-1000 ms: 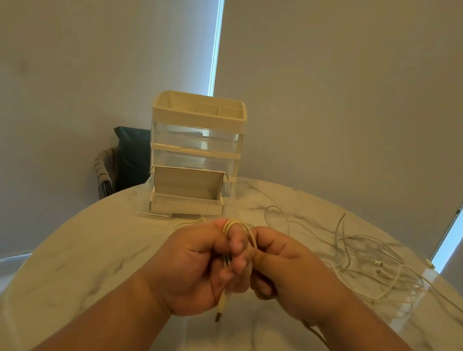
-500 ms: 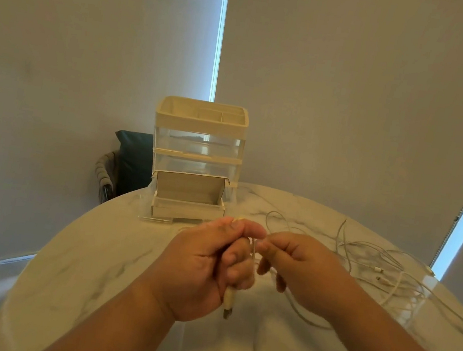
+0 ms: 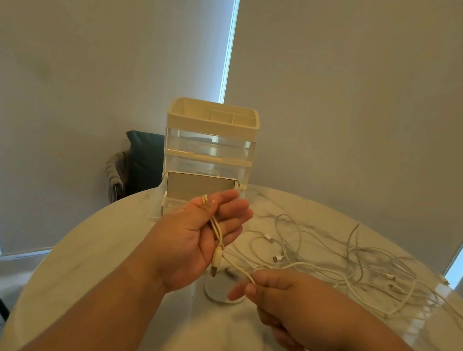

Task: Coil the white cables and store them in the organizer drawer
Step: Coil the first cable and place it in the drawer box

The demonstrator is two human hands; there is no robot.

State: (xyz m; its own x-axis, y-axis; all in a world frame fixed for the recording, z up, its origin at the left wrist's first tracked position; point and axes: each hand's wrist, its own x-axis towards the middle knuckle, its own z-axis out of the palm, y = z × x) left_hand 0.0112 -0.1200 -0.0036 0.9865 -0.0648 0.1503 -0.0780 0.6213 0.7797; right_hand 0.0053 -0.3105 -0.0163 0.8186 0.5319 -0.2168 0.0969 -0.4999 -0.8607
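before the organizer, left hand lay flat-fingered, thumb pinning cable; right hand pinched its slack.

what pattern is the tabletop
The round table has a pale, white marble pattern with grey veins, seen best in the head view.

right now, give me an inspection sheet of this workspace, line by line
surface: round marble table
job's things: organizer, bottom drawer pulled open; white cable held between hands
clutter: small white round object beneath the hands
grippers: left hand palm up, thumb pins cable loop; right hand pinches its run
cables: loose white cables tangled on table's right; USB plug hangs below left palm
surroundings: drawn blinds, dark chair behind table
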